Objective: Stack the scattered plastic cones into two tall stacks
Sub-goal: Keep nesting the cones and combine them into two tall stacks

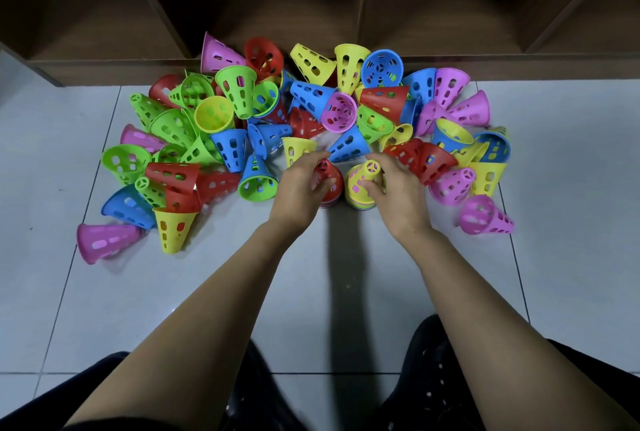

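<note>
A dark brown wooden shelf unit (381,14) is running along the far edge of the pale grey tiled floor (571,205), and against its base a heap of perforated plastic cones (242,125) in green, blue, red, yellow and pink is lying several dozen strong; the overlaps are keeping an exact count out of reach. Most are lying on their sides with long axes pointing every way, some showing open mouths, some narrow tips. A pink cone (104,241) is lying apart at the near left of the heap, long axis roughly along the floor, and another pink cone (485,215) is lying at the near right.

Two short stacks are standing upright just in front of the heap, side by side, tips pointing up: a red-topped stack (330,184) and a yellow-topped stack (363,184).

The left hand (301,188) is curling its grip around the red-topped stack, fingers partly closed on its top cone. The right hand (398,191) is wrapping its grip around the yellow-topped stack. Loose cones are crowding both stacks from behind and from the sides.
</note>
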